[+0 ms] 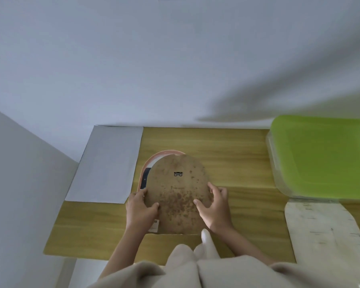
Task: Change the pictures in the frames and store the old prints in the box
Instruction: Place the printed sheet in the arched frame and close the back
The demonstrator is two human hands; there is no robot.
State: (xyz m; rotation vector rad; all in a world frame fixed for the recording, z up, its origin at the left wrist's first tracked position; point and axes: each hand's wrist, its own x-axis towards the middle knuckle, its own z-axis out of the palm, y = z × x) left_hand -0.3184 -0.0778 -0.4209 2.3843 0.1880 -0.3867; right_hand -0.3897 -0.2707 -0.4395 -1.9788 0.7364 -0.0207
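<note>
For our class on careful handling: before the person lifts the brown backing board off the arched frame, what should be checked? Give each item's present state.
1. Left hand grips the backing board edge: ok.
2. Right hand holds the opposite edge: ok.
3. Board shifted off the pink frame: ok, rim exposed at upper left.
4. Old print free to come out: cannot tell, hidden under board.
5. Storage box open: not ok, green lid on.
6. White sheet within reach: ok.
</note>
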